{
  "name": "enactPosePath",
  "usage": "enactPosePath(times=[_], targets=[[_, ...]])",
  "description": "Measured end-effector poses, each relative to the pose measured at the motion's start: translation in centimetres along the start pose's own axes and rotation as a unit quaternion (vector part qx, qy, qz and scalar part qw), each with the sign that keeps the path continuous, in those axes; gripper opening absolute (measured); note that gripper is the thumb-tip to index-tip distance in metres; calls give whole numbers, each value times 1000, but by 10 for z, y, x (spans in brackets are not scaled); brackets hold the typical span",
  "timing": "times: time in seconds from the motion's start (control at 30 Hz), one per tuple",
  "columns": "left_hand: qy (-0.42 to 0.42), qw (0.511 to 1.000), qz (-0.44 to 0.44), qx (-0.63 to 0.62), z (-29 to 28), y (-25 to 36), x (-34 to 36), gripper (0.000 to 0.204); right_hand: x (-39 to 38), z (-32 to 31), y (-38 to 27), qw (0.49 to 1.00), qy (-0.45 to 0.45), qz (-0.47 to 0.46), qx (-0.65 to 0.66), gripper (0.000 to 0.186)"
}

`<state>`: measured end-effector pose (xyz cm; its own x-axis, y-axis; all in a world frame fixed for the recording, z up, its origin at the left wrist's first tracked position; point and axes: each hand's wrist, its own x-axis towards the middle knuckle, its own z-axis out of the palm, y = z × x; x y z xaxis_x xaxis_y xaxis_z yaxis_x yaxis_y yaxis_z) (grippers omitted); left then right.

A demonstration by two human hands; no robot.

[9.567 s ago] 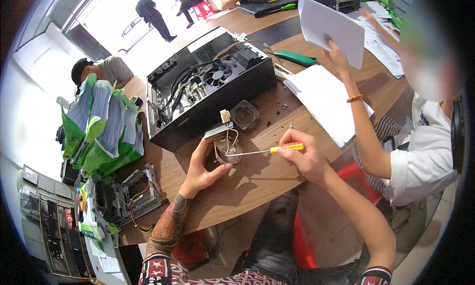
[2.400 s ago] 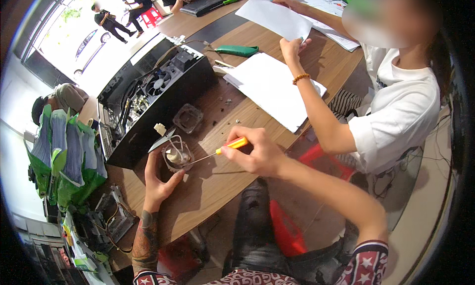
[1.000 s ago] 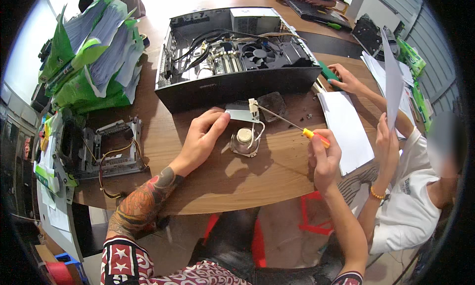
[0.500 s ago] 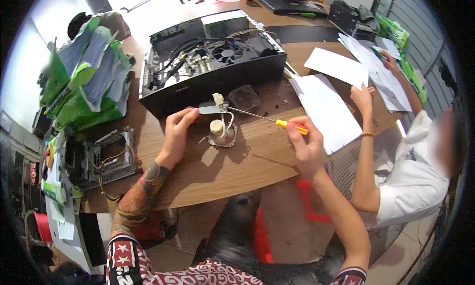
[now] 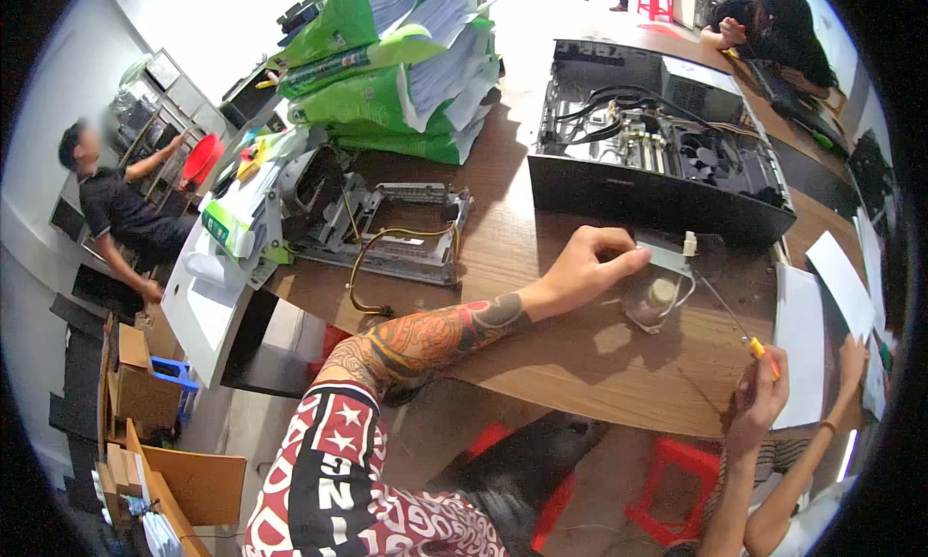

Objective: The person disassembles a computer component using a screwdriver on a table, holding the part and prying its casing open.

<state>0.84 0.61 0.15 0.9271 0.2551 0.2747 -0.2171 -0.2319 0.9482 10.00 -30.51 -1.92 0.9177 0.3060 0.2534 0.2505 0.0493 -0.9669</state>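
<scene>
Left hand (image 5: 585, 272) pinches the metal plate (image 5: 664, 258) while right hand (image 5: 762, 393) grips the screwdriver (image 5: 758, 348), probably probing the white connector (image 5: 689, 244); next needs steadiness

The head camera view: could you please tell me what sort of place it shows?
Probably a computer repair shop or small office: an opened black metal computer case on the brown wooden table, a yellow-and-red screwdriver in the right hand, and green-wrapped stacks of white paper suggest it.
</scene>
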Motion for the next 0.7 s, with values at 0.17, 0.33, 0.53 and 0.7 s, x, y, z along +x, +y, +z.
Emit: enactPosePath(times=[0.17, 0.33, 0.53, 0.7], targets=[[-13, 999, -7, 47, 15, -3, 0, 31, -2, -12, -2, 999, -33, 21, -10, 21], [7, 995, -27, 99, -3, 6, -11, 26, 1, 15, -11, 999, -48, 18, -8, 19], [-11, 995, 17, 100, 2, 16, -6, 28, -5, 10, -13, 998, -32, 10, -44, 23], [-15, 971, 100, 215, -6, 15, 0, 24, -2, 9, -9, 999, 1, -20, -42, 25]])
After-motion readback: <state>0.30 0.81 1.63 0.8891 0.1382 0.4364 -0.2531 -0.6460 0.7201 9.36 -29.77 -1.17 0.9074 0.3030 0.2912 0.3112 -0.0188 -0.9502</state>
